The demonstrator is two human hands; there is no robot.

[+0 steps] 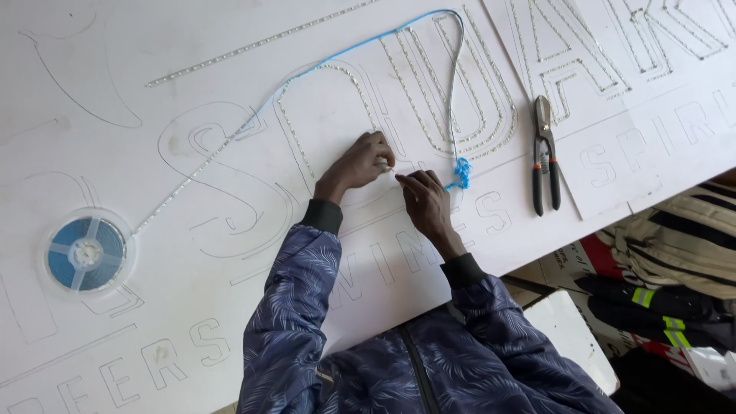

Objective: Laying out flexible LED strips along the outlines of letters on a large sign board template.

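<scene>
Both hands, the left hand [360, 162] and right hand [423, 201], pinch the thin studded light strip [230, 138] onto the white lettered signboard [115, 77], pressing it along an outlined letter, while the round blue strip reel [86, 253] lies near the board's left edge, feeding slack.

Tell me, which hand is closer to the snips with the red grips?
The right hand: it sits just left of the snips in the picture. The left hand is farther off, beyond the right one.
</scene>
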